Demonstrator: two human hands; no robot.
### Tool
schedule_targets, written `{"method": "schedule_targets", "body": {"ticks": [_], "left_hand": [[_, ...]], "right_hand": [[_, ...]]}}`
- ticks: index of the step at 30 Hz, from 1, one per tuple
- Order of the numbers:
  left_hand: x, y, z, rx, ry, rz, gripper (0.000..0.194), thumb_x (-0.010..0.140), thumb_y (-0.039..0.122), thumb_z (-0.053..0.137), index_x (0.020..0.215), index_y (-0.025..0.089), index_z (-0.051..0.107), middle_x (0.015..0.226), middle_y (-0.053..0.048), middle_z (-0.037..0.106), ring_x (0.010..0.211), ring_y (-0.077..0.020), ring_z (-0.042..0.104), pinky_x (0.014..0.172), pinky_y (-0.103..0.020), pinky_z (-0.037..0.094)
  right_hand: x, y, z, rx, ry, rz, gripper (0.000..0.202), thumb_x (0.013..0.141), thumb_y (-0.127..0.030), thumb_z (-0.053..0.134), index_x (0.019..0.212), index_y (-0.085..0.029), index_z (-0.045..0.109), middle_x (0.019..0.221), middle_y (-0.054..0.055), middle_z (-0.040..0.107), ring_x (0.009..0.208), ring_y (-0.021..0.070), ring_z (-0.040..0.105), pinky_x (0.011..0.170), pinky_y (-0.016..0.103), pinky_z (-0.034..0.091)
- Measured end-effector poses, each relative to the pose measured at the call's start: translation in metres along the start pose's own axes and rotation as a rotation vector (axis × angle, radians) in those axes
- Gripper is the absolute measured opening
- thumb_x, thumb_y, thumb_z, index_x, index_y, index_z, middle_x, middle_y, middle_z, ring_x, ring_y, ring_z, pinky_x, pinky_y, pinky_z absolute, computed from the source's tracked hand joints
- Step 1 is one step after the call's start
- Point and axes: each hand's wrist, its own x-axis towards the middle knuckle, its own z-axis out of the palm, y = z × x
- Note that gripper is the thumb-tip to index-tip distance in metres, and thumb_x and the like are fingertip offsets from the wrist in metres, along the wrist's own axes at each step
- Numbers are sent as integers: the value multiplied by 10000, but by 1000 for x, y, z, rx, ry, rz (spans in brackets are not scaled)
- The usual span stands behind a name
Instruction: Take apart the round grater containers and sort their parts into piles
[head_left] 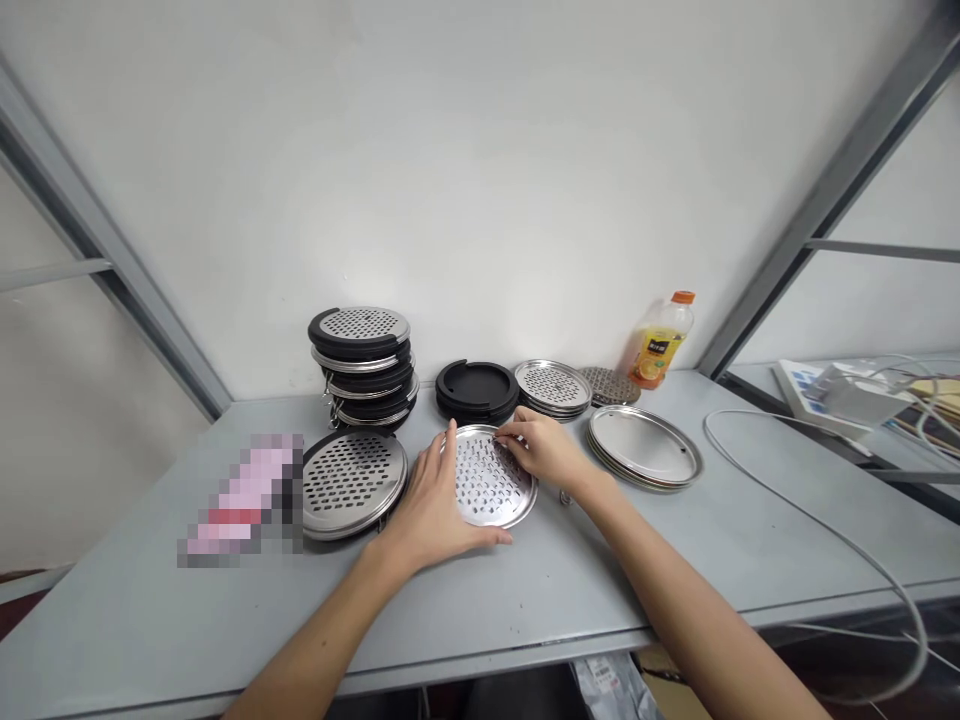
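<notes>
A round metal disc with raised perforations (491, 482) lies on the grey table between my hands. My left hand (433, 505) rests against its left and front edge, thumb and fingers spread around the rim. The fingers of my right hand (541, 447) are pinched together over the disc's back right rim; what they hold is hidden or too small to name. Just left of my left hand sits another perforated disc (352, 482) with a black rim. Behind the middle disc is a stack of black round holders (477, 390). A small metal piece (565, 497) lies right of the disc.
A tall stack of black-rimmed discs (364, 365) stands at the back left. Perforated discs (553, 386), plain metal plates (643, 446), brown discs (609, 384) and a juice bottle (661, 343) are rightward. A white cable (817, 520) crosses the table (480, 620)'s right side.
</notes>
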Motion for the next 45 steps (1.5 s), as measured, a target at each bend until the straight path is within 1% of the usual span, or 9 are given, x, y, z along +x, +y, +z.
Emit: {"method": "schedule_targets", "body": {"ticks": [11,18,23,30,33,37,40,43,45], "left_hand": [[-1,1,1,64,-7,13,1357,539,654,756,1515,176,-57,1572,-165,99,1447,-370,76,1156,-531,179],[0,-3,3,75,49,43,1344,534,660,752,1515,212,-49,1552,-152,135,1427,-380,150,1137,-531,215],[0,-4,3,72,61,50,1343,524,650,761,1516,220,-34,1555,-149,122,1429,-378,142,1140,-522,214],[0,-4,4,78,79,50,1332,515,633,776,1515,227,-5,1564,-149,95,1428,-382,134,1137,-534,209],[0,-3,3,83,107,88,1331,502,614,793,1514,243,13,1564,-143,102,1418,-396,150,1130,-547,207],[0,-2,2,122,132,131,1314,492,603,806,1511,247,57,1557,-143,124,1409,-397,168,1127,-541,214],[0,-3,2,147,140,157,1297,496,622,798,1510,236,87,1555,-151,123,1406,-400,168,1125,-541,215],[0,-5,3,145,155,177,1291,503,614,801,1510,251,80,1558,-148,118,1406,-406,162,1119,-553,216],[0,-5,3,135,163,180,1288,503,599,810,1510,264,79,1563,-140,109,1409,-409,151,1120,-560,210]], "right_hand": [[0,0,5,-33,29,46,182,899,-167,518,883,-181,699,831,44,556,770,156,554,678,253,397],[-1,0,11,-52,70,56,155,910,-151,484,860,-168,629,873,50,543,764,151,554,675,249,411],[-1,-2,13,-57,101,50,148,903,-130,481,837,-165,608,852,49,532,748,154,540,665,251,411],[-1,1,9,40,141,-5,138,883,-179,523,837,-190,653,815,35,558,729,152,552,663,259,414],[0,6,2,145,218,-16,149,884,-224,530,858,-192,673,797,32,591,731,153,571,685,266,430],[1,19,-6,139,312,137,186,888,-268,517,877,-178,680,812,48,642,761,172,593,693,275,435],[0,31,-5,-4,219,287,196,871,-280,522,846,-183,691,794,55,665,734,185,592,638,275,405],[-2,36,-1,-87,111,363,204,867,-286,524,845,-189,701,797,62,675,715,180,592,593,261,380],[-2,34,-1,-87,140,352,210,872,-291,523,881,-187,706,871,79,674,772,187,601,627,267,405]]}}
